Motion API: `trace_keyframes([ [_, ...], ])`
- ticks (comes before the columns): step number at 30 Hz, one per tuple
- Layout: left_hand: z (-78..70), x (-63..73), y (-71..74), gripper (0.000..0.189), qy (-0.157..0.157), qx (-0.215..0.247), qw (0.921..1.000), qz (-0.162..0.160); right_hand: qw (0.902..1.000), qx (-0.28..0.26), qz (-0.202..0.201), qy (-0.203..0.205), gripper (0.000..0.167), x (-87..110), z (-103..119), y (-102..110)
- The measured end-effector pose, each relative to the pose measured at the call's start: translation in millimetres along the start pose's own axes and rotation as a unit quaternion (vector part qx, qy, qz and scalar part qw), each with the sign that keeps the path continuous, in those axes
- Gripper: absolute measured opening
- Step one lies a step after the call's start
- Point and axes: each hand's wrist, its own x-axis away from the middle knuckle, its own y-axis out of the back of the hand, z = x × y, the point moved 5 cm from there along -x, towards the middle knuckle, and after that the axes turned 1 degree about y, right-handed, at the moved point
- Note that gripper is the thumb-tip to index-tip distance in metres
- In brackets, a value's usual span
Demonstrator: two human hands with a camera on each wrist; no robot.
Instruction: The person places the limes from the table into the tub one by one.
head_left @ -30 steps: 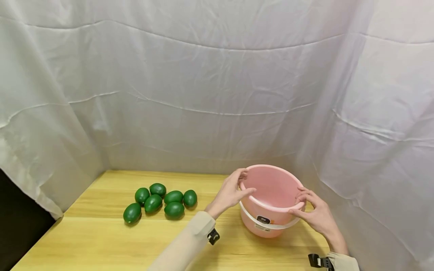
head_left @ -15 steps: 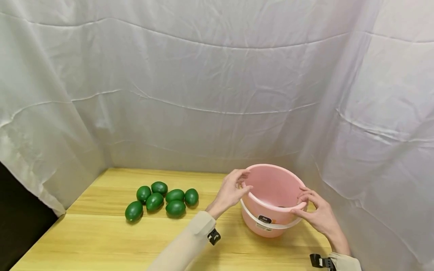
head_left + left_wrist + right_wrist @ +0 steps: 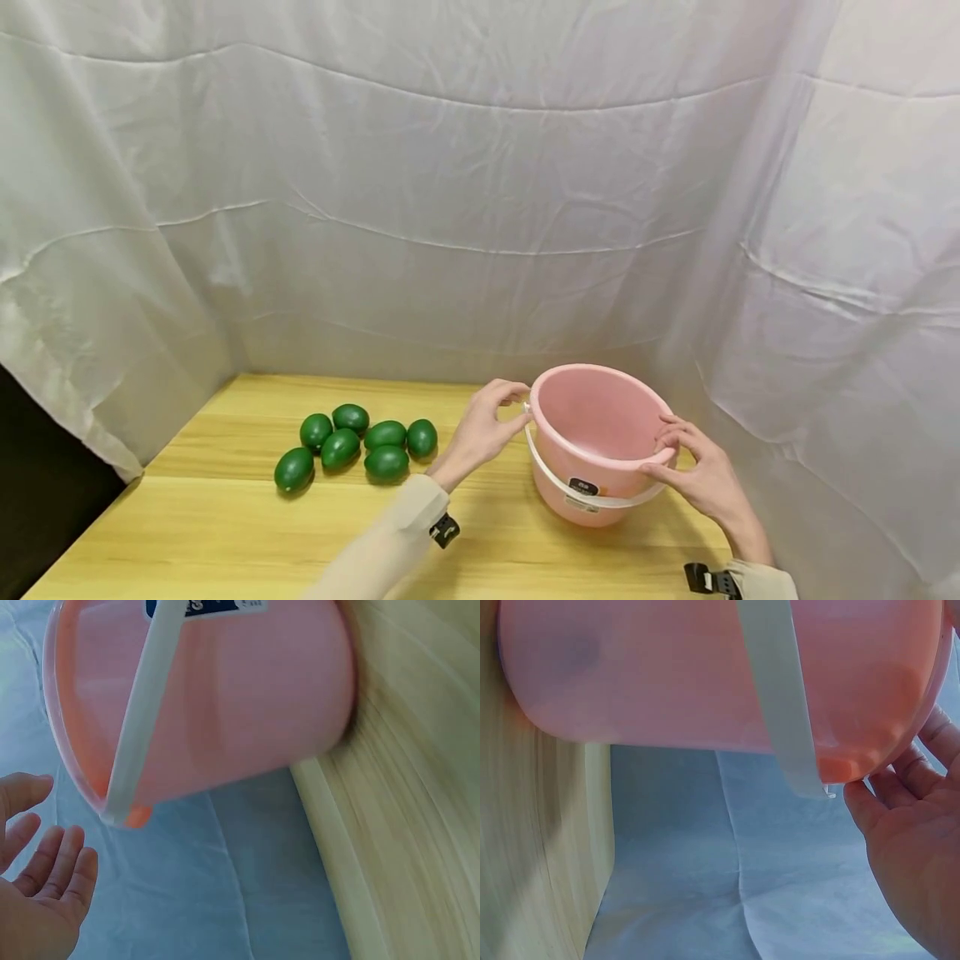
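A pink bucket [image 3: 558, 454] stands at the right of the table, its white handle [image 3: 615, 502] hanging down across the front. My right hand [image 3: 701, 475] holds the rim on the right side, fingers over the edge and thumb outside; the right wrist view shows the fingers [image 3: 911, 769] at the rim. My left hand [image 3: 480, 427] is beside the left rim, fingers loosely bent. In the left wrist view a gap shows between that hand [image 3: 45, 900] and the bucket wall [image 3: 247, 705]. Several smooth green oval fruits [image 3: 341, 448] lie in a cluster to the left.
The wooden table [image 3: 225, 533] carries the bucket and fruits. Pale cloth curtains [image 3: 450, 183] hang behind and on both sides, with the right one [image 3: 817, 433] close to the right hand. A dark area [image 3: 45, 475] shows past the table's left edge.
My left hand has let go of the bucket rim and moved a little to the left. The right hand keeps its place on the rim, and the fruits have not moved.
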Motion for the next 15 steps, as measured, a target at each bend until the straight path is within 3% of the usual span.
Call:
trace_keyframes([
  [9, 16.5, 16.4, 23.7, 0.031, -0.013, -0.024, 0.9991, -0.032, 0.9999, 0.004, 0.005, -0.009, 0.028, 1.8, -2.9, -0.1],
  [15, 31.2, 32.3, 39.2, 0.031, -0.002, -0.035, 0.9986, -0.039, 0.9998, 0.006, 0.008, -0.015, 0.028, 0.4, -1.1, -0.7],
])
